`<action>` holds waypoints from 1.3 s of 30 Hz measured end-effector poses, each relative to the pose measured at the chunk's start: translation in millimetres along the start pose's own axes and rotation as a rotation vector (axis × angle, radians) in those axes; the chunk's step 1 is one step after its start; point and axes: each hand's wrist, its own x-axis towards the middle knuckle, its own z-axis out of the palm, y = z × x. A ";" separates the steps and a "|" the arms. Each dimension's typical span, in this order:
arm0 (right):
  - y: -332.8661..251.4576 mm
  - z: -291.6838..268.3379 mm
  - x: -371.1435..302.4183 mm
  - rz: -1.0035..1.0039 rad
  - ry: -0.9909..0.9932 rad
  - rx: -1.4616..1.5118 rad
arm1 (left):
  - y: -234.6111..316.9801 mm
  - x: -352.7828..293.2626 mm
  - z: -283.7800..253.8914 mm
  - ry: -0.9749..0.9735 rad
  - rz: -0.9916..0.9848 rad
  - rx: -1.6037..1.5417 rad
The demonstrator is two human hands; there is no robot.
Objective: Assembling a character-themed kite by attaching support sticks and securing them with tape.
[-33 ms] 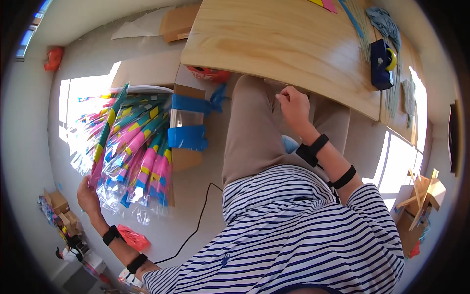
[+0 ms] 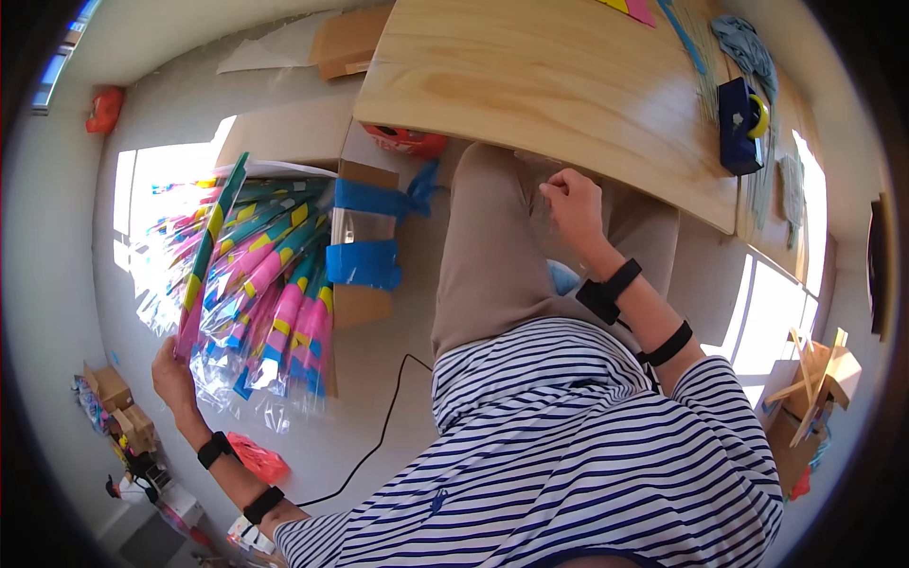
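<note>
My left hand (image 2: 173, 383) is closed on the near end of a long, narrow packet (image 2: 210, 246), which looks like rolled teal, yellow and pink material in a clear plastic sleeve. The packet slants up and away over a heap of similar packets (image 2: 284, 275) at my left. Those lie with their far ends in an opened cardboard box (image 2: 365, 175) that has blue tape across its flap. Over my lap, just under the table's near edge, is my right hand (image 2: 576, 210). Its fingers are curled together, and whether anything is between them cannot be made out.
A wooden table (image 2: 530, 71) lies ahead, with a dark blue tape dispenser (image 2: 737, 133), thin sticks (image 2: 703, 80) and a grey cloth (image 2: 743, 43) toward its right. A red plastic bag (image 2: 258, 458) and a black cable (image 2: 383, 426) are on the floor. Wood pieces (image 2: 812, 383) stand far right.
</note>
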 end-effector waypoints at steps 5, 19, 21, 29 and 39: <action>5.8 -15.0 14.2 0.513 -0.106 0.899 | 21.6 27.1 8.9 -0.031 -0.041 -0.106; 19.3 5.5 49.9 0.751 -0.155 1.492 | -32.7 -4.3 -72.5 -0.184 0.054 -0.365; 21.6 4.8 49.8 0.725 -0.189 1.476 | -37.4 -11.6 -82.0 -0.159 0.029 -0.333; 13.0 1.4 38.0 0.703 -0.169 1.408 | -50.2 -61.9 -107.7 -0.132 -0.178 0.037; 12.4 11.6 46.5 0.752 -0.177 1.391 | -48.2 59.5 13.2 -0.269 0.011 0.116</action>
